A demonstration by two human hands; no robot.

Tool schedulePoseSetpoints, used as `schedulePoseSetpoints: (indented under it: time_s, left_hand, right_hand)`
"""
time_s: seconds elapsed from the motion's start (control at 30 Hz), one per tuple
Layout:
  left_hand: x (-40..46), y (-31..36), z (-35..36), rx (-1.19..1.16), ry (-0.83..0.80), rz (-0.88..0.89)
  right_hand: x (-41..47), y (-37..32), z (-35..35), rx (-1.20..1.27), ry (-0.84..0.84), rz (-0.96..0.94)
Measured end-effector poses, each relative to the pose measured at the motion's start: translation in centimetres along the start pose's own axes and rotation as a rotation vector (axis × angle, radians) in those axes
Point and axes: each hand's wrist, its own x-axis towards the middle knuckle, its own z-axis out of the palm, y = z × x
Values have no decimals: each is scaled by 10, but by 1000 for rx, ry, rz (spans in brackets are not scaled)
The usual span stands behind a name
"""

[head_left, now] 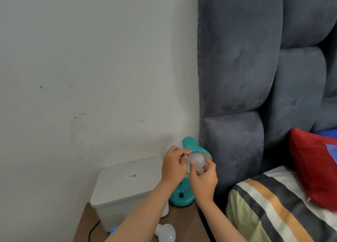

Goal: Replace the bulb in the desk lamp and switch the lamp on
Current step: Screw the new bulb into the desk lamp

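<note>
a spare bulb (166,233) lies at the bottom of the frame; above it, right hand (203,180) grips the lamp's bulb (196,162); left hand (173,164) pinches the teal shade (197,147) rim.

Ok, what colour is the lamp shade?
Teal outside, white inside; the lamp shade shows in the head view, the only one.

"ATN" in pale letters on teal desk lamp base (180,196), small barcode/QR sticker (132,176) on lid of white plastic box (127,192), print too small to read
</note>
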Motion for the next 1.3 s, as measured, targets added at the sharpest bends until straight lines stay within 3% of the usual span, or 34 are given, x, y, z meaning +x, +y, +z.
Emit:
schedulePoseSetpoints:
  time_s: [0.27, 0.43, 0.57, 1.3]
  left_hand:
    - [-2, 1, 1, -4, 3, -9]
    - [-1, 0, -1, -3, 1, -7]
    - [-1, 1, 0, -8, -1, -12]
    - [-2, 0, 0, -48, 10, -25]
  right_hand:
    - [-3, 1, -1, 24, 8, -32]
    - [2, 2, -1, 80, 23, 104]
    - [2, 6, 1, 12, 26, 46]
    - [5, 2, 2, 83, -3, 104]
